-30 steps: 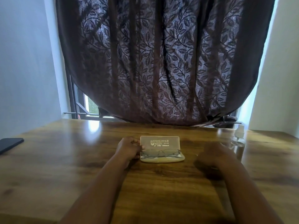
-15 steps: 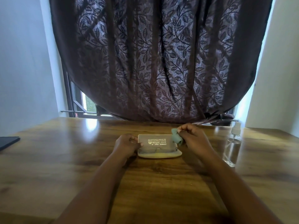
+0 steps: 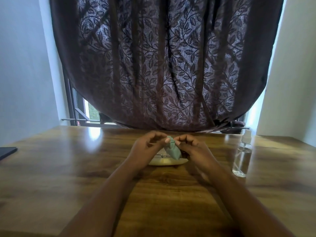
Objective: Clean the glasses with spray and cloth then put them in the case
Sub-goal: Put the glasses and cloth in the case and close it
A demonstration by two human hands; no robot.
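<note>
Both hands are raised over the wooden table (image 3: 71, 168). The left hand (image 3: 145, 149) & right hand (image 3: 193, 147) each pinch the top of the green cloth (image 3: 172, 150) w/ fingertips. It hangs just above the open case (image 3: 168, 161). The spray bottle (image 3: 242, 156) stands upright, well apart at right.

One folded pale green cloth (image 3: 172, 150), one cream oval case (image 3: 168, 161), one clear plastic spray bottle (image 3: 242, 155), one dark flat device (image 3: 7, 152), two hands.
</note>
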